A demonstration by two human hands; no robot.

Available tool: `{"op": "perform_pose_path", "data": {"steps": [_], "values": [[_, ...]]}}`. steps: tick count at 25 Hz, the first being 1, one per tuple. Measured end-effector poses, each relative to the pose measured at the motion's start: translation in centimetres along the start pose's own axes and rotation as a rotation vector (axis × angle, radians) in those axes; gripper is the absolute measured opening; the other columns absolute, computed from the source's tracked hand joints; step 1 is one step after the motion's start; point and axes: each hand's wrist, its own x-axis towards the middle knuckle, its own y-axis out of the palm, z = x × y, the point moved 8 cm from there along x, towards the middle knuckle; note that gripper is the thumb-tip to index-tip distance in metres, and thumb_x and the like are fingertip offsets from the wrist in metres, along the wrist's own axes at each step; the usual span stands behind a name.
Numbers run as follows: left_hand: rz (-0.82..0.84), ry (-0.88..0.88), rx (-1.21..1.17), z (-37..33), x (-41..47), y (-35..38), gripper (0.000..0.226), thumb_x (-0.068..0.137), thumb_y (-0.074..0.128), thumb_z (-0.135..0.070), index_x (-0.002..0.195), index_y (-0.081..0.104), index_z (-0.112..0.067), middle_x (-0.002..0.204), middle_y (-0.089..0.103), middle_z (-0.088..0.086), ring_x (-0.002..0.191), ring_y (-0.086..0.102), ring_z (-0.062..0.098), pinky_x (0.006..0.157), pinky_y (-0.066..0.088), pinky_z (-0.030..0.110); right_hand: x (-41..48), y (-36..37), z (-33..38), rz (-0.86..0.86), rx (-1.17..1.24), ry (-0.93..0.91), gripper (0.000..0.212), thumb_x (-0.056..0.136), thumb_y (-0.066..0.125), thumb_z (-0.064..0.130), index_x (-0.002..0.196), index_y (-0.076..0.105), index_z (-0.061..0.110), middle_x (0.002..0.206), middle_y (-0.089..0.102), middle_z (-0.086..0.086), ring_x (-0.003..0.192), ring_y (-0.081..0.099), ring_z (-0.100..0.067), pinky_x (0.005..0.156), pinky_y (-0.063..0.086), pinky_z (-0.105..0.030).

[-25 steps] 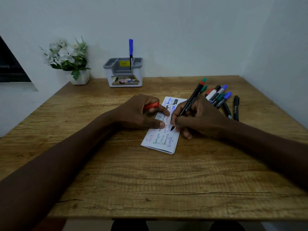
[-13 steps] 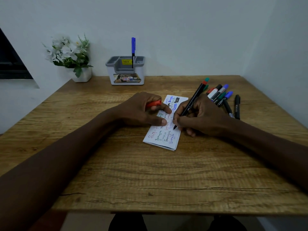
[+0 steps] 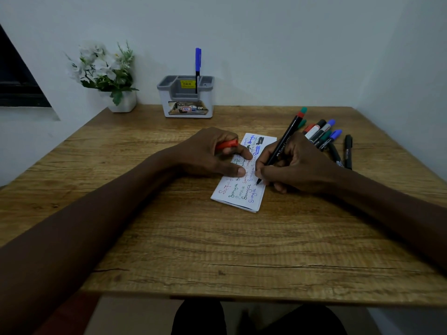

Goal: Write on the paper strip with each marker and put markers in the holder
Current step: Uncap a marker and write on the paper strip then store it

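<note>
The wooden table (image 3: 217, 250) carries all items. Both forearms rest on it and converge at mid-table. The paper strip (image 3: 242, 198) lies flat between the hands, angled, and is covered with handwritten words in several colours.

The left hand (image 3: 205, 155) rests on the strip's left side. Its thumb and forefinger press the paper down, and its other fingers are curled round a red cap (image 3: 227, 144).

The right hand (image 3: 300, 165) pinches a black marker (image 3: 281, 147) in a writing grip. The marker's tip touches the strip near its right edge, and its red end points away from the person.

The loose markers (image 3: 321, 135) lie in a cluster on the table, just beyond the right hand.

The holder (image 3: 186, 100), grey over white, stands at the far edge against the wall. One blue marker (image 3: 198, 60) stands upright in it. A potted plant (image 3: 106, 73) stands to its left.
</note>
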Motion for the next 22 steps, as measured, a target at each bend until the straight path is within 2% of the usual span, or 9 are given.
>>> {"op": "perform_pose_path", "data": {"steps": [2, 4, 8, 10, 14, 19, 22], "values": [[-0.006, 0.0, 0.006, 0.21, -0.01, -0.11, 0.036, 0.081, 0.084, -0.025, 0.075, 0.051, -0.013, 0.087, 0.071, -0.028, 0.081, 0.066, 0.0, 0.074, 0.052, 0.037, 0.09, 0.11, 0.12, 0.005, -0.003, -0.008, 0.006, 0.089, 0.07, 0.007, 0.085, 0.071, 0.003, 0.053, 0.068, -0.003, 0.04, 0.06, -0.01, 0.044, 0.049, -0.021], [-0.007, 0.015, 0.006, 0.09, 0.0, -0.13, 0.038, 0.081, 0.084, -0.025, 0.081, 0.054, -0.001, 0.084, 0.069, -0.029, 0.079, 0.065, -0.003, 0.073, 0.052, 0.037, 0.11, 0.03, 0.13, -0.011, 0.004, -0.011, 0.006, 0.089, 0.07, 0.007, 0.086, 0.071, 0.002, 0.053, 0.068, -0.005, 0.04, 0.06, -0.011, 0.043, 0.05, -0.021], [0.004, 0.037, 0.014, -0.51, -0.18, -0.01, 0.045, 0.083, 0.082, -0.023, 0.1, 0.06, 0.012, 0.074, 0.063, -0.037, 0.069, 0.059, -0.011, 0.064, 0.04, 0.016, 0.11, -0.04, 0.22, -0.014, 0.006, -0.006, 0.007, 0.089, 0.069, 0.006, 0.087, 0.07, 0.0, 0.053, 0.067, -0.006, 0.039, 0.06, -0.012, 0.043, 0.049, -0.023], [0.006, 0.04, 0.014, -0.5, -0.19, -0.02, 0.045, 0.083, 0.082, -0.022, 0.099, 0.06, 0.014, 0.073, 0.062, -0.037, 0.069, 0.058, -0.013, 0.063, 0.038, 0.013, 0.19, 0.04, 0.26, -0.015, -0.009, -0.009, 0.007, 0.09, 0.069, 0.007, 0.086, 0.07, 0.001, 0.052, 0.066, -0.006, 0.038, 0.059, -0.012, 0.042, 0.049, -0.022], [0.006, 0.014, -0.009, 0.0, -0.06, 0.05, 0.041, 0.082, 0.084, -0.024, 0.084, 0.054, 0.005, 0.084, 0.069, -0.03, 0.074, 0.062, -0.01, 0.067, 0.045, 0.026, 0.25, -0.16, -0.02, -0.037, -0.015, 0.001, 0.009, 0.09, 0.07, 0.01, 0.085, 0.071, 0.003, 0.056, 0.068, -0.01, 0.039, 0.061, -0.014, 0.043, 0.049, -0.024], [-0.003, 0.016, -0.025, 0.01, -0.02, -0.12, 0.037, 0.081, 0.084, -0.026, 0.076, 0.05, -0.013, 0.097, 0.074, -0.018, 0.08, 0.066, -0.002, 0.068, 0.049, 0.027, 0.29, -0.08, 0.06, -0.025, -0.015, 0.001, 0.008, 0.091, 0.07, 0.01, 0.085, 0.07, 0.004, 0.056, 0.068, -0.009, 0.04, 0.06, -0.012, 0.042, 0.049, -0.021], [-0.009, 0.015, -0.028, -0.09, -0.07, -0.14, 0.038, 0.081, 0.084, -0.025, 0.078, 0.051, -0.006, 0.097, 0.074, -0.02, 0.082, 0.066, -0.004, 0.067, 0.047, 0.026, 0.33, -0.19, -0.03, -0.031, -0.012, 0.004, 0.01, 0.092, 0.068, 0.011, 0.086, 0.07, 0.003, 0.054, 0.068, -0.008, 0.039, 0.06, -0.012, 0.042, 0.048, -0.02]]}}
